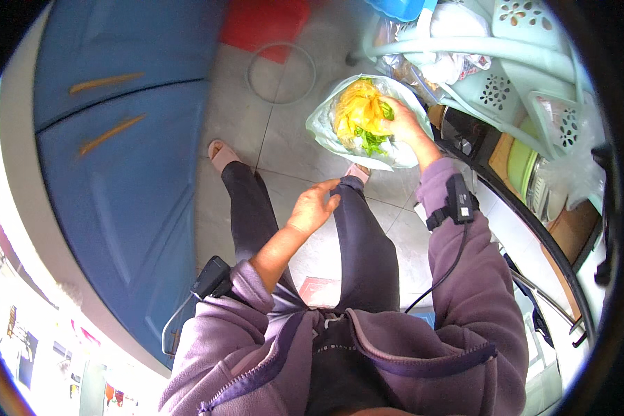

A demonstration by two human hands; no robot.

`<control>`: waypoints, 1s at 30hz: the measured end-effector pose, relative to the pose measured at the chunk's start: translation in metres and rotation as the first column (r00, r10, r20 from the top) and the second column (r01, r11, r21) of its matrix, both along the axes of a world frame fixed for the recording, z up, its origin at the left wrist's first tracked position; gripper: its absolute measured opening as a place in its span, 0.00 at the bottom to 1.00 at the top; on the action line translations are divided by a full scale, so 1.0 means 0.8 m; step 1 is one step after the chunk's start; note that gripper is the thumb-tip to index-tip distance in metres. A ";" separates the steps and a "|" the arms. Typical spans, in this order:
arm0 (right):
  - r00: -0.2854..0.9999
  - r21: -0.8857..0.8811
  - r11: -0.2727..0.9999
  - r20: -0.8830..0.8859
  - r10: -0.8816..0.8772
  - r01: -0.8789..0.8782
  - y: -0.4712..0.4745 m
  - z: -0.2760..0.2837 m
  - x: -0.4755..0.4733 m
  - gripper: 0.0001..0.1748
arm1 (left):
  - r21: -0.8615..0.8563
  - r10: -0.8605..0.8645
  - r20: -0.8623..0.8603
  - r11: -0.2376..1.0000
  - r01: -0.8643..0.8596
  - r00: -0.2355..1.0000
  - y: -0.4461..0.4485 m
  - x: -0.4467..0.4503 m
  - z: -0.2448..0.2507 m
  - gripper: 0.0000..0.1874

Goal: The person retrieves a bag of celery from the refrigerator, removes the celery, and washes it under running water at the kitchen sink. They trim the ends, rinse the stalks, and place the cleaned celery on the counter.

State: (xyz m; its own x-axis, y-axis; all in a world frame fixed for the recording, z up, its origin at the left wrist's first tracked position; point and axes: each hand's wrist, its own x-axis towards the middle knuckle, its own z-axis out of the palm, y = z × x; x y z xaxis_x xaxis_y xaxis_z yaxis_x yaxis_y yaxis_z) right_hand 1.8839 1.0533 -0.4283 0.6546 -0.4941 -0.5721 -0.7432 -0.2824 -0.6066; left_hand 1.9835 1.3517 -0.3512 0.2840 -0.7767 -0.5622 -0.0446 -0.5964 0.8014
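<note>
A lined bin or basket with a pale bag rim (325,132) stands on the floor before me. Inside it lies a crumpled yellow plastic bag (358,106), with green leaves (370,143) showing below and beside it. My right hand (403,122) reaches in over the rim from the right. Its fingers grip the yellow bag's right side, next to some leaves, and the fingertips are partly hidden. My left hand (314,207) hangs above my lower leg, empty, its thumb apart from the fingers.
Blue cabinet doors (119,197) with gold handles (112,135) line the left. A pale green tiered rack (468,49) with plastic bags stands at upper right, near a black-edged counter (530,213). A red object (265,23) and a grey ring (251,78) show on the tiled floor.
</note>
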 end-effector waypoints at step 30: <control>0.762 0.303 0.753 0.117 -0.637 0.584 0.005 0.288 -0.019 0.14 | -0.293 0.493 0.280 0.861 -0.415 0.824 0.134 0.187 0.438 0.10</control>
